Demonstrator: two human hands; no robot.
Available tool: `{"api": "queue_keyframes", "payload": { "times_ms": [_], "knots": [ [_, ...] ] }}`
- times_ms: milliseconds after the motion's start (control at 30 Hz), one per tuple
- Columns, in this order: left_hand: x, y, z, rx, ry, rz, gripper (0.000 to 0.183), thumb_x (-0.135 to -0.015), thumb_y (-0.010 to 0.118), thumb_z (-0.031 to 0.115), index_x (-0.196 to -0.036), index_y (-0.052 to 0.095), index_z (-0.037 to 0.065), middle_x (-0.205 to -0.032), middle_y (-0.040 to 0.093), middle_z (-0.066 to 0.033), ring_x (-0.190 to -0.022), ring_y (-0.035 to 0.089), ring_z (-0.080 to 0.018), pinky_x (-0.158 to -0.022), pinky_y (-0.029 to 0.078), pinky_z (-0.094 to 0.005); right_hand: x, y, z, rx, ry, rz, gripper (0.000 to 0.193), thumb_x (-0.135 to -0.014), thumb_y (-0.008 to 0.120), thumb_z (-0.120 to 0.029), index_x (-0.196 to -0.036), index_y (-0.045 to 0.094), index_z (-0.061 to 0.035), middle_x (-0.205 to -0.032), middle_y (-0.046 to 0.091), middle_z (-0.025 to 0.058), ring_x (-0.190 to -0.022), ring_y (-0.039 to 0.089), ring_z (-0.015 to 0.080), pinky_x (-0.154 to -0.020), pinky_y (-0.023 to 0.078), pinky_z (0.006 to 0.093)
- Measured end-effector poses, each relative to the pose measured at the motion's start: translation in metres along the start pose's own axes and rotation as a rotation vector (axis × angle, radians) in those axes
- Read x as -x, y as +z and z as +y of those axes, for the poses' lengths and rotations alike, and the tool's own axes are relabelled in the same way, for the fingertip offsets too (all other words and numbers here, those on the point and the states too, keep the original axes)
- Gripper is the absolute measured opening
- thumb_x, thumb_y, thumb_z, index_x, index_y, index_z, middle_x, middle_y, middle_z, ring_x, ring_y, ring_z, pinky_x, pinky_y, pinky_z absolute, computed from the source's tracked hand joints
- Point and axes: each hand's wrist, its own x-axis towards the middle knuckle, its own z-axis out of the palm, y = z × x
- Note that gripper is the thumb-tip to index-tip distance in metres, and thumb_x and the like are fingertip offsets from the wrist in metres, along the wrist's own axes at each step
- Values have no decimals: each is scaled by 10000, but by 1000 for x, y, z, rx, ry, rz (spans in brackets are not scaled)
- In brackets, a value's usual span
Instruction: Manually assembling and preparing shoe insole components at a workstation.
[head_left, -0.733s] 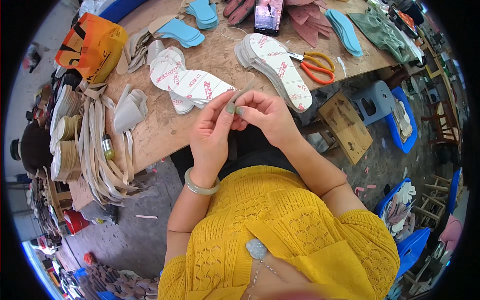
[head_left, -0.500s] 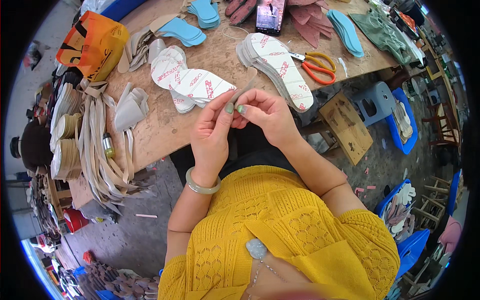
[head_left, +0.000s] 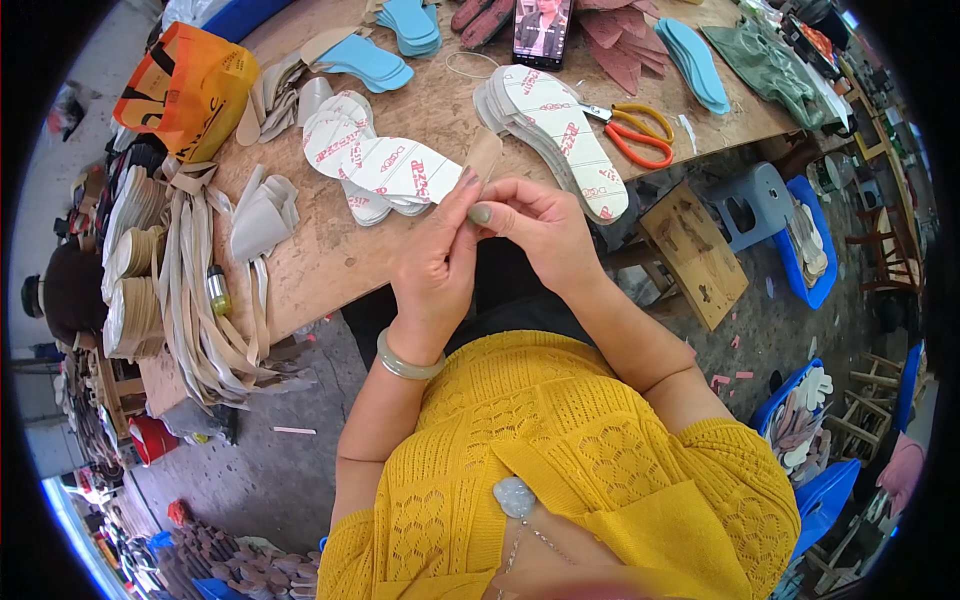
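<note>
Over the table's front edge, my two hands meet around a thin tan piece (head_left: 484, 152), flat and pale, whose far end sticks up past the fingers. My left hand (head_left: 433, 262) is closed on it with the fingers extended along its side. Thumb and fingers of my right hand (head_left: 545, 232) pinch at its near end, which the hands hide. Just beyond lie fanned white insoles (head_left: 390, 170) with red print, left of the hands. A second stack of printed white insoles (head_left: 565, 135) lies to the right.
Orange-handled scissors (head_left: 640, 140), a phone (head_left: 541, 35) and blue insoles (head_left: 692, 65) lie farther back. Beige strips (head_left: 190, 280) hang over the table's left edge beside an orange bag (head_left: 185, 90). A wooden stool (head_left: 692, 255) and blue bin (head_left: 805, 245) stand at right.
My left hand has turned so its back shows more, its thumb now hidden behind the fingers. The tan piece has tilted and now shows its broad face. The phone's picture differs.
</note>
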Motion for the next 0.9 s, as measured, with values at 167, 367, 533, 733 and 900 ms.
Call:
{"api": "queue_keyframes", "payload": {
  "times_ms": [167,367,533,733,900],
  "knots": [
    [2,-1,1,29,-47,-33,343,-869,520,-65,-1190,612,9,-1230,606,-169,-1116,610,-270,-901,500,-322,0,-6,2,-64,95,20,176,-917,603,-104,-1031,646,24,-922,647,23,-813,603,73,-735,512,217],
    [5,0,0,21,-50,-19,348,-876,513,-59,-1202,609,17,-1245,596,-174,-1145,592,-273,-912,494,-321,-1,-3,0,-110,118,34,190,-917,591,-98,-1057,632,24,-889,652,41,-787,609,90,-729,501,224],
    [4,2,7,304,-258,-15,311,-924,487,-22,-1220,583,-12,-1251,599,-141,-1069,613,-188,-891,494,-281,-3,-8,1,-105,111,17,169,-920,593,-102,-1021,635,27,-905,645,29,-786,611,80,-723,516,219],
    [-4,-1,12,810,-527,39,291,-961,515,61,-1232,536,-43,-1129,638,-116,-917,618,-119,-808,512,-251,-4,-8,-4,-49,122,52,135,-910,591,-90,-989,631,12,-857,658,48,-736,620,90,-695,511,223],
    [-3,-1,10,664,-500,-20,258,-958,550,111,-1168,574,-37,-988,652,-76,-814,618,-105,-760,509,-233,1,1,-8,67,128,79,120,-894,599,-60,-969,648,20,-839,649,25,-753,616,79,-717,521,227]
  ]
}}
